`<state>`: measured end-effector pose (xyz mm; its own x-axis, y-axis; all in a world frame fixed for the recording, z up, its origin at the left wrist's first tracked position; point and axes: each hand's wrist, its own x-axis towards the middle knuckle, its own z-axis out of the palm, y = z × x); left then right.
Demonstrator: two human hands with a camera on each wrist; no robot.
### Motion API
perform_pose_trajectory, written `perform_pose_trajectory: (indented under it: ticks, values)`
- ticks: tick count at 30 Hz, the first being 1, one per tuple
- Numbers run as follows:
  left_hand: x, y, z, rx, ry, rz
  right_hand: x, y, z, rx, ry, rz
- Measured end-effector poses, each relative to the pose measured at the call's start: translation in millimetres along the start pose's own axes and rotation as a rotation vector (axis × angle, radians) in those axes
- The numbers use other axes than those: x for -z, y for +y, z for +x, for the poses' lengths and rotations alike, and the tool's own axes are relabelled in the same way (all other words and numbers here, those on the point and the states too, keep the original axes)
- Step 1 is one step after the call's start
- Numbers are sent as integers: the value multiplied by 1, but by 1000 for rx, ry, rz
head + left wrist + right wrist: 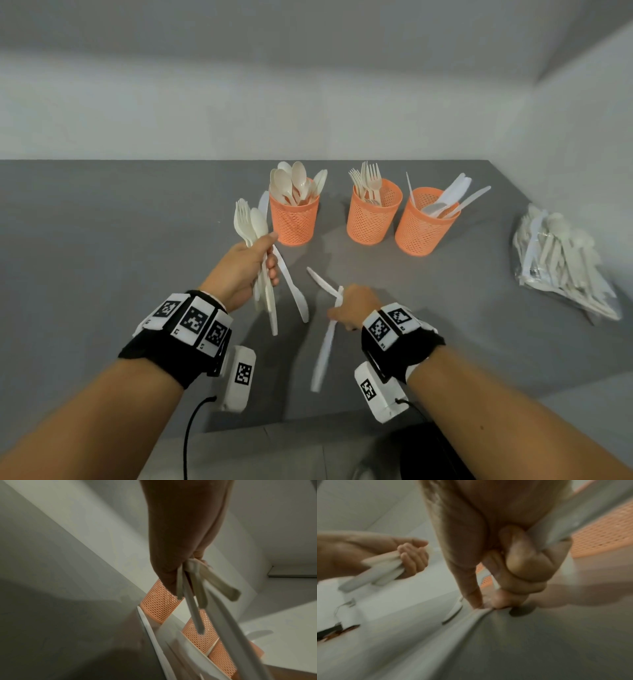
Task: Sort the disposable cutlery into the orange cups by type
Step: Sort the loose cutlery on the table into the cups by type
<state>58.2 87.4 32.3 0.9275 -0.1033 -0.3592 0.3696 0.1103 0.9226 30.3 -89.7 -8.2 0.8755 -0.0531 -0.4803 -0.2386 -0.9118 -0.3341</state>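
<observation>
From the head view, three orange mesh cups stand in a row on the grey worktop (pixel 102 240). The left cup (pixel 294 219) holds spoons, the middle cup (pixel 371 216) holds forks, and the right cup (pixel 423 228) holds white knives. The left hand (pixel 245 269) is raised in front of the left cup and its fingers are curled around a mixed bundle (pixel 263 260) of cutlery: fork and spoon heads point up, and a knife blade hangs down from the fist. The right hand (pixel 354 306) is lower, near the worktop, and it grips a white knife (pixel 325 346) that is blurred; a second white piece (pixel 322 281) sticks out beyond the hand toward the cups. At the far right of the worktop lies a clear bag (pixel 561 267) with more cutlery inside.

From the left wrist view, the left hand (pixel 180 534) is closed on several handles (pixel 193 588) that spread out below it, and the orange cups (pixel 161 601) are seen behind them.

The right wrist view is blurred. The right hand (pixel 505 554) has its fingers (pixel 523 561) wrapped around a white handle (pixel 556 524), while the thumb and another finger reach down to a white piece (pixel 476 615) on the worktop. The left hand (pixel 409 557) with its bundle shows at the left side.
</observation>
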Motion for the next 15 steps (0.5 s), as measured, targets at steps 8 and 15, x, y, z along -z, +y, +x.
perform_pose_trajectory:
  ticks: [8, 15]
  values:
    - [12, 0, -3, 0, 21, -46, 16, 2, 7, 116, 102, -166]
    - [17, 3, -3, 39, -73, -67, 22, -33, 29, 554, -45, -285]
